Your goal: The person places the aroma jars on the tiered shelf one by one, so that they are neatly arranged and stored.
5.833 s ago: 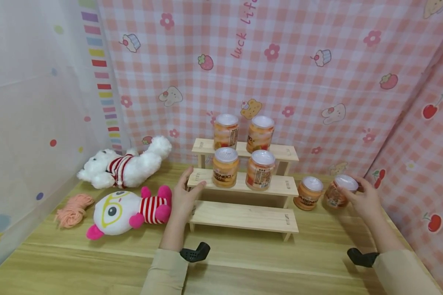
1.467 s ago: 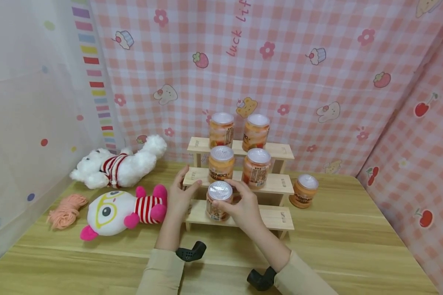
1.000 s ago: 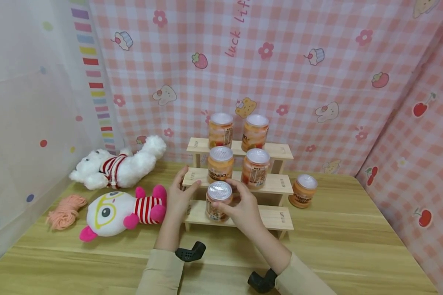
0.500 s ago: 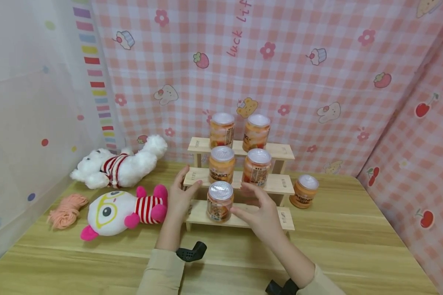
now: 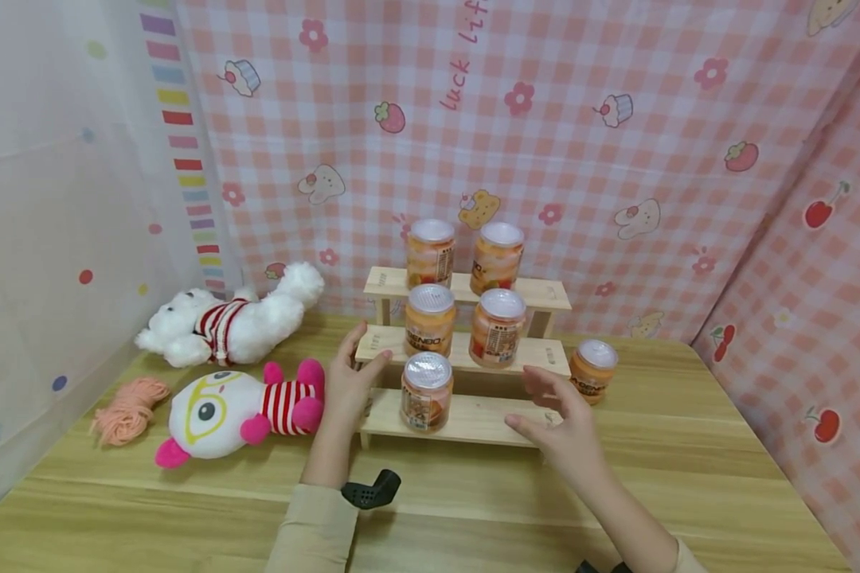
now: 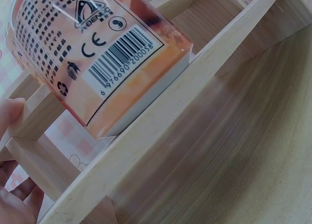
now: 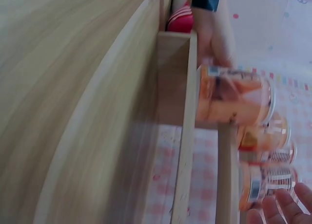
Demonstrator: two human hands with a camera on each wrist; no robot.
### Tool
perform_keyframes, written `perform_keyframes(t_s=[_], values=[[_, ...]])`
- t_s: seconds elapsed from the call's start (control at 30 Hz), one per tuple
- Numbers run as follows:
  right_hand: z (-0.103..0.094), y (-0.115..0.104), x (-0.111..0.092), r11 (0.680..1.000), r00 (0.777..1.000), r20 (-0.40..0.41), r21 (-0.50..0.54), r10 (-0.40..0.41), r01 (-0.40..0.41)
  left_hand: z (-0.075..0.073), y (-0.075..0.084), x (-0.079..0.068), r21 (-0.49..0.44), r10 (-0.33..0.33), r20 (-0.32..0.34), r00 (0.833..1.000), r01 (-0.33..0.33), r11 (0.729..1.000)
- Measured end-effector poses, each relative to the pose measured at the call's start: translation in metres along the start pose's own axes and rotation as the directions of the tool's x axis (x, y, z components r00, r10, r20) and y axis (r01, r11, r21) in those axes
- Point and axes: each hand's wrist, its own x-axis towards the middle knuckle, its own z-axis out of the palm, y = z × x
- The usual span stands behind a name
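A three-tier wooden display stand [image 5: 490,418] stands on the table. At its left end my left hand [image 5: 345,386] grips the middle step, thumb on top; the left wrist view shows its thumb and fingers [image 6: 22,204] around the wood. An orange-labelled jar [image 5: 427,402] with a silvery lid sits upright on the left of the bottom step, its barcode facing the left wrist camera. My right hand [image 5: 569,422] holds nothing, fingers spread and slightly bent, near the stand's right end. Behind its fingers stands another jar [image 5: 596,364] on the table, partly covered.
Two jars stand on the middle step, the left jar [image 5: 430,318] and right jar [image 5: 498,328], with two more on the top step [image 5: 541,293]. Left lie a white plush dog [image 5: 265,322], a pink-and-white doll [image 5: 222,414] and peach yarn [image 5: 130,410]. A checked curtain [image 5: 573,159] hangs behind.
My right hand brought a jar from the table at right to the bottom step, let it go, and has moved back rightward toward the last table jar. The left hand stays on the stand.
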Motion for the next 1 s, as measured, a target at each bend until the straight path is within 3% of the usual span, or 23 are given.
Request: perform_keyframes(t_s=[0.23,0.47,0.63,1.0], values=[[-0.029,0.014,-0.005,0.995,1.000,-0.020,-0.097,0.021,-0.023,-0.001,-0.015,0.006,0.019,0.038,-0.017,0.999,-0.038,0.999],[-0.055,0.031,-0.005,0.975,0.995,-0.059,-0.205,0.079,-0.089,0.001,-0.014,0.005,0.017,0.045,-0.022,0.999,-0.045,0.999],[-0.073,0.042,-0.001,0.958,0.995,-0.072,-0.275,0.063,-0.080,0.001,-0.015,0.005,0.025,0.041,-0.026,0.999,-0.040,0.999],[-0.104,0.070,0.016,0.924,0.993,-0.034,-0.363,0.116,-0.121,0.000,-0.015,0.006,0.039,0.036,-0.029,0.999,-0.035,0.999]])
